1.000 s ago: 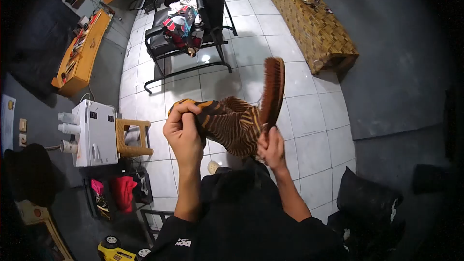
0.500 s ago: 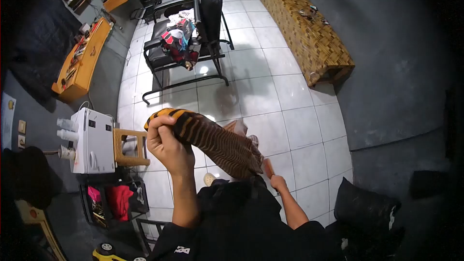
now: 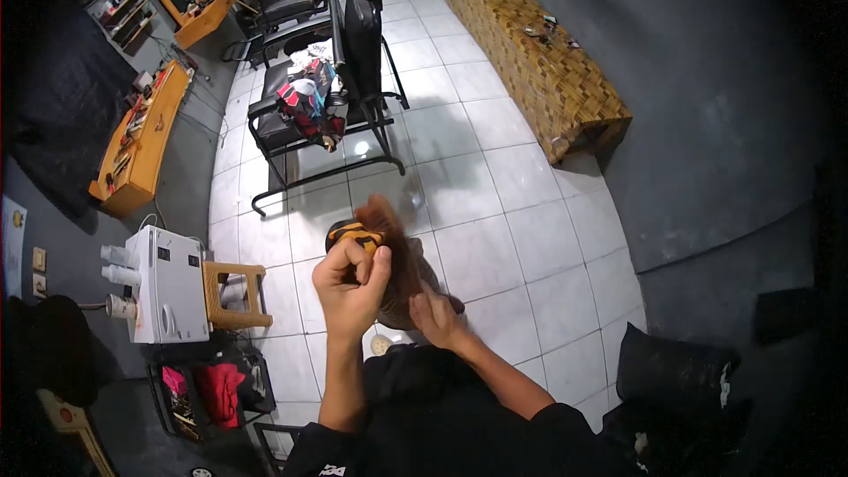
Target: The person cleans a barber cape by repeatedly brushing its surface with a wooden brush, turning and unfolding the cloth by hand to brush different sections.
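- Left hand (image 3: 350,290): thumb and curled fingers closed on the upper end of the striped cloth (image 3: 355,235), held up in front of the body.
- Right hand (image 3: 435,318): fingers wrapped around the lower end of the brush (image 3: 395,238), close beside the left hand but apart from it.
- Striped cloth: orange with black bands at the top; the lower part is dark brown, partly hidden by the brush and blurred, so its stripes cannot be made out there. It hangs in the air above the tiled floor (image 3: 477,256).
- Brush: reddish-brown, long, tilted with its top toward the left, smeared by motion. It overlaps the cloth in view; whether the bristles touch it cannot be told.
- Beyond the hands: a black chair (image 3: 276,121) with a heap of clothes (image 3: 309,97) on its seat.
- Left side: a white cabinet (image 3: 181,287) beside a tan plastic stool (image 3: 237,309).
- Right side: a long woven-patterned bench (image 3: 539,71) along the wall.
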`<state>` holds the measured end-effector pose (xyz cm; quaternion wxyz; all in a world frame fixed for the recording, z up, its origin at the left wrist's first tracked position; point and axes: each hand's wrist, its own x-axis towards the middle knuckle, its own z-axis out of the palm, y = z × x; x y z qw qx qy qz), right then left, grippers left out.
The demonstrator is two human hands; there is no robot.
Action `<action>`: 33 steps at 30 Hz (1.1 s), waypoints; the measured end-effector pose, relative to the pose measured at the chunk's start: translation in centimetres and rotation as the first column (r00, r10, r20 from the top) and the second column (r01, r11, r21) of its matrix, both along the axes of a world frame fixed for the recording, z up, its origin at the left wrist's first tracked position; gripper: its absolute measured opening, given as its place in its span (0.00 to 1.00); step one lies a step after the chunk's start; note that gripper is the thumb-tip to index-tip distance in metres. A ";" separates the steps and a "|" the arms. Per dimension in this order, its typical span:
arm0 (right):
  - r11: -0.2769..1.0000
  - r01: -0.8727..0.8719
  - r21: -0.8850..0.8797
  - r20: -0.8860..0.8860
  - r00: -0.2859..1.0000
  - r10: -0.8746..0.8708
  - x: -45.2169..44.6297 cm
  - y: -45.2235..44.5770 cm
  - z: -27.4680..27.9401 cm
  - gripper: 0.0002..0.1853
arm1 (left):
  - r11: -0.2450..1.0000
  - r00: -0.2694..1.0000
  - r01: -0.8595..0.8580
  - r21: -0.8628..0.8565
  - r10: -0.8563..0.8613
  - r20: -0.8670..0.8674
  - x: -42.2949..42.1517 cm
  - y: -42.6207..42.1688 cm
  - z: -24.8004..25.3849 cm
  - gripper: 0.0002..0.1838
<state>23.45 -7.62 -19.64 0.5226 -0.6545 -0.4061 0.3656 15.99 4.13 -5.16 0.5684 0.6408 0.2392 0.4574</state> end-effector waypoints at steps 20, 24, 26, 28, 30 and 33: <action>0.957 0.209 0.200 -0.499 0.862 -0.084 1.6 0.4 3.8 0.18 | 0.296 0.908 0.383 -0.875 0.053 0.415 -1.1 2.5 -2.1 0.10; 0.996 0.067 0.065 0.271 0.959 -0.083 -0.8 0.8 0.0 0.12 | 0.223 0.826 0.545 -0.808 0.026 0.564 -2.3 2.7 -3.8 0.12; 0.977 0.060 -0.204 0.412 0.911 0.030 -0.4 -0.3 -5.5 0.15 | 0.243 0.891 0.433 -0.868 0.029 0.453 -3.2 3.4 -2.3 0.12; 0.807 0.023 -0.590 0.365 0.899 0.241 0.6 -2.6 -13.4 0.15 | 0.332 0.861 0.470 -0.818 0.030 0.508 -4.0 3.7 -1.9 0.17; 0.752 -0.177 -0.635 0.398 0.759 0.516 2.9 -8.2 -24.8 0.18 | 0.390 0.805 0.543 -0.744 0.012 0.593 -5.0 3.8 -1.7 0.19; 0.571 -0.084 -0.817 0.270 0.819 0.507 4.6 -11.0 -24.8 0.22 | 0.455 0.854 0.419 -0.786 0.095 0.511 -3.9 2.7 1.3 0.30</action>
